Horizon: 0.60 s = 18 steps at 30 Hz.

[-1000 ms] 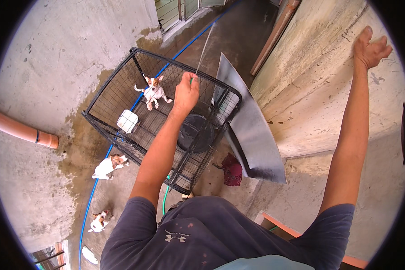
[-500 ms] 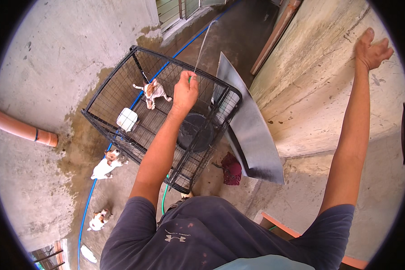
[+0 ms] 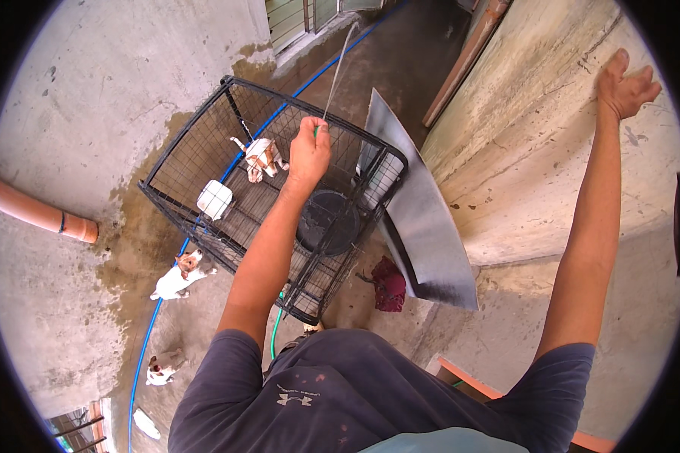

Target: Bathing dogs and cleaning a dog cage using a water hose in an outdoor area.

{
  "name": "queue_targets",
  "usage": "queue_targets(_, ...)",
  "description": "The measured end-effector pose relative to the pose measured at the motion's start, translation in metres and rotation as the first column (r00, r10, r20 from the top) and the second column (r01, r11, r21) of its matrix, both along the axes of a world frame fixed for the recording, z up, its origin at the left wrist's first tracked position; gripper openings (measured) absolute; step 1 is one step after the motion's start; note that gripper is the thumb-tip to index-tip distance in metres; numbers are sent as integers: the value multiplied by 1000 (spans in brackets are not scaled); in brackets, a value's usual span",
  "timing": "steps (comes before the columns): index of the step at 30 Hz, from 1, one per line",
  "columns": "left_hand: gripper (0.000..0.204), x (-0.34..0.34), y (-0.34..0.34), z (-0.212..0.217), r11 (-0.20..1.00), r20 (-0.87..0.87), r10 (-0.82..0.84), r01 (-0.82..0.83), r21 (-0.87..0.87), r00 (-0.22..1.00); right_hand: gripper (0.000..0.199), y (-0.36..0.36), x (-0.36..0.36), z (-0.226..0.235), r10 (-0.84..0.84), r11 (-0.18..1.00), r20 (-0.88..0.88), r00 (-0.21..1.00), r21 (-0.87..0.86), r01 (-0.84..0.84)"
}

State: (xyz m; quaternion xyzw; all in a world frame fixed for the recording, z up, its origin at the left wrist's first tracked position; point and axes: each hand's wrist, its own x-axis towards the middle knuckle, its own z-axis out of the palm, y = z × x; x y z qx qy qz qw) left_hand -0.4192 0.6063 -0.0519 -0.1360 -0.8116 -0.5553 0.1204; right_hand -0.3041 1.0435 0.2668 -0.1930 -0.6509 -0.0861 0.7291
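Observation:
My left hand (image 3: 310,155) is closed around the end of a green hose (image 3: 316,130), held above a black wire cage (image 3: 204,121). A thin water jet (image 3: 340,68) leaves it toward the far wet floor. Inside the cage are a white and brown puppy (image 3: 262,158) with its head lowered, a white container (image 3: 214,199) and a round black basin (image 3: 329,222), partly hidden by my left forearm. Out at the right, my right hand (image 3: 625,90) rests on the yellowish concrete wall (image 3: 521,151) with fingers spread, holding nothing.
Outside the cage, two more puppies, one nearer the cage (image 3: 180,276) and one lower (image 3: 162,372), are on the floor by a blue hose (image 3: 145,355). A bent grey metal sheet (image 3: 423,204) leans right of the cage. Dark red cloth (image 3: 388,285) lies nearby. Orange pipe (image 3: 45,211) juts from the left.
The caged puppy has lowered its head and turned. The lower puppy outside has turned its head and shifted slightly left. The water jet's angle differs slightly; both my hands stay nearly in place.

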Motion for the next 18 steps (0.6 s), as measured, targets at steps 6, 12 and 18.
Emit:
queue_targets(6, 19, 4, -1, 9, 999, 56, -28, 27, 21, 998, 84, 1, 1, -2, 29, 999, -6, 1000, -18, -29)
queue_targets(12, 19, 0, -3, 3, 998, 58, -26, 23, 50, 998, 84, -9, 1, -2, 33, 998, 3, 999, -55, -33)
queue_targets(18, 19, -5, -4, 1, 998, 24, -24, 23, 62, 999, 83, -14, 1, 0, 46, 997, -1, 999, -68, -46)
